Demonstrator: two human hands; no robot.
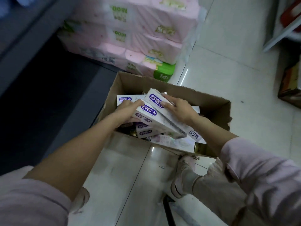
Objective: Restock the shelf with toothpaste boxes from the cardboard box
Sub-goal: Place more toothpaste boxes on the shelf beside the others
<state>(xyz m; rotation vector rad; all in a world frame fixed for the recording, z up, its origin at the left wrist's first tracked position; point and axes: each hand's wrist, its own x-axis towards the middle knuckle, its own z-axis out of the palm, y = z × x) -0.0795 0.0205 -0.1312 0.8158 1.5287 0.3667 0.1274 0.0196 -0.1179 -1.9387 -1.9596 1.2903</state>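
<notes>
An open cardboard box [210, 101] sits on the tiled floor, holding several white-and-purple toothpaste boxes. My left hand [128, 110] grips a toothpaste box [156, 121] from its left side, fingers under and thumb on top. My right hand [179, 108] presses on another toothpaste box [175, 119] that lies tilted against the first, above the carton. More toothpaste boxes [125, 99] lie flat deeper inside. The shelf [32, 46] rises dark at the left.
Stacked pink tissue packs [138, 38] stand on the floor behind the carton. My foot in a pink shoe [184, 173] is just in front of the carton. Another shelf edge [283, 30] and a brown box [291, 85] are at the right.
</notes>
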